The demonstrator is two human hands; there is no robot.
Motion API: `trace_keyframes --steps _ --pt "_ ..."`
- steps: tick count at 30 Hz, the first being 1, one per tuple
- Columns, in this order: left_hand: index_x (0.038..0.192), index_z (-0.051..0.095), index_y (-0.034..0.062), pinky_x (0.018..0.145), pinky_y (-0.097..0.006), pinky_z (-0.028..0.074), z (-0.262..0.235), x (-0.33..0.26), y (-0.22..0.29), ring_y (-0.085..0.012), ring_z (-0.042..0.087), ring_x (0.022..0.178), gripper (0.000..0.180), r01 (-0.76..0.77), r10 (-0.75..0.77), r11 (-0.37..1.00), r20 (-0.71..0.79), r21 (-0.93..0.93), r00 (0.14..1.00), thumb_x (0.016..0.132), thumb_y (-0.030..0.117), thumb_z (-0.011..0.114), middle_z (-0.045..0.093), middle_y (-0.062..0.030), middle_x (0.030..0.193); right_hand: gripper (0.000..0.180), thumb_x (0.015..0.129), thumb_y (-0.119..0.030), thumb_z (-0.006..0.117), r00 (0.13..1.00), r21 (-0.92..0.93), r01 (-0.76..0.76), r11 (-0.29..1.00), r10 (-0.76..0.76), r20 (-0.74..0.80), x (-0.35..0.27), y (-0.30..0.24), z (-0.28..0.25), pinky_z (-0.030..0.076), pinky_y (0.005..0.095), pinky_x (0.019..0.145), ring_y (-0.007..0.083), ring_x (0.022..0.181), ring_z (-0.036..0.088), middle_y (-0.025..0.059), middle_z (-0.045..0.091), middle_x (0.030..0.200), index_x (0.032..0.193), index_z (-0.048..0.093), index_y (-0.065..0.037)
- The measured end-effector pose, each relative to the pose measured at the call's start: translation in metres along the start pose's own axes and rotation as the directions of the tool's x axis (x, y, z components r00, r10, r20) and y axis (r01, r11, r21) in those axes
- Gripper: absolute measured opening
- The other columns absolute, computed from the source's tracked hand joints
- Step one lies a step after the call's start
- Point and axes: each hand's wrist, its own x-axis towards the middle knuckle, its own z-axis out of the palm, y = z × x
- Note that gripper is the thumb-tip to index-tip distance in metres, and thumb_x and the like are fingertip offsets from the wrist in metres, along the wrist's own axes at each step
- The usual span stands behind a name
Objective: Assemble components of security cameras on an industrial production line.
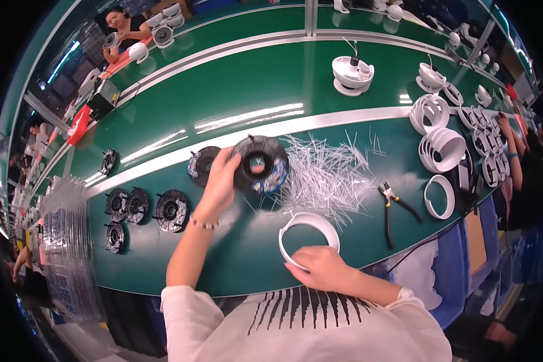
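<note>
The left hand (pixel 222 180) holds a black disc (pixel 277 158) raised above the worktop (pixel 145 271), gripping its left edge; most of the fingers are hidden behind the disc, and what appears to be a fingertip shows through the central opening. Small parts and blue wires crowd the disc's lower right; individual components cannot be made out. The right hand (pixel 321 265) is closed on the near edge of a white ring (pixel 328 228), which is tilted toward the wearer; the hand covers part of the rim.

A second black disc (pixel 203 163) lies behind the left hand, partly covered by it. Four similar black discs (pixel 174 210) lie to the left. Beyond the white ring is a heap of thin white strips (pixel 326 175), too tangled to count. Cutters (pixel 390 193) with black-and-yellow handles lie right of the heap, handles apart. Further right, several white rings (pixel 447 148) overlap, and a dark object (pixel 464 180) behind them is unidentifiable. At the right, a co-worker (pixel 520 160) is partly lost in the darkened rim of the view
</note>
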Motion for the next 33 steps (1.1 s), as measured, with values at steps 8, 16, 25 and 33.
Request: trace_keyframes --steps 8,16,25,33 --pt "0.117 0.043 0.0019 0.083 -0.038 0.045 -0.049 -0.072 -0.045 -0.0263 0.052 0.100 0.032 -0.067 0.044 0.987 -0.153 -0.149 0.987 0.087 0.014 0.044 0.049 -0.0120 0.115 0.119 0.039 -0.044 0.079 0.949 -0.338 -0.180 0.924 0.254 0.189 0.010 0.009 -0.007 0.017 0.0623 0.093 0.0442 0.126 0.011 0.0235 0.014 0.136 0.133 0.017 -0.005" --pt "0.114 0.047 -0.0055 0.093 -0.038 0.035 0.001 -0.095 -0.029 -0.0271 0.045 0.107 0.036 -0.099 0.101 0.995 -0.171 0.021 0.980 0.083 0.013 0.047 0.047 -0.0145 0.118 0.133 0.031 -0.044 0.081 0.864 -0.367 -0.293 0.883 0.409 0.295 0.004 0.004 0.005 0.016 0.0642 0.093 0.0424 0.128 0.001 0.0277 0.006 0.137 0.132 0.009 0.004" --pt "0.125 0.033 -0.0003 0.092 -0.040 0.037 -0.070 -0.064 -0.076 -0.0289 0.047 0.107 0.042 -0.298 0.283 0.950 -0.146 -0.097 0.948 0.087 0.013 0.046 0.042 -0.0173 0.122 0.117 0.044 -0.035 0.078 0.932 -0.114 -0.347 0.931 0.329 -0.154 -0.002 0.014 -0.005 0.024 0.0487 0.096 0.0389 0.123 0.021 0.0243 0.020 0.133 0.132 0.012 0.003" --pt "0.122 0.029 0.0020 0.094 -0.030 0.032 0.009 -0.075 -0.078 -0.0183 0.042 0.108 0.043 -0.300 0.300 0.954 -0.034 -0.003 0.953 0.083 0.002 0.045 0.042 -0.0097 0.118 0.112 0.054 -0.025 0.081 0.897 0.492 -0.163 0.855 0.336 -0.287 0.037 0.025 -0.006 0.020 0.0333 0.102 0.0243 0.123 0.025 0.0185 0.022 0.134 0.133 0.008 0.004"
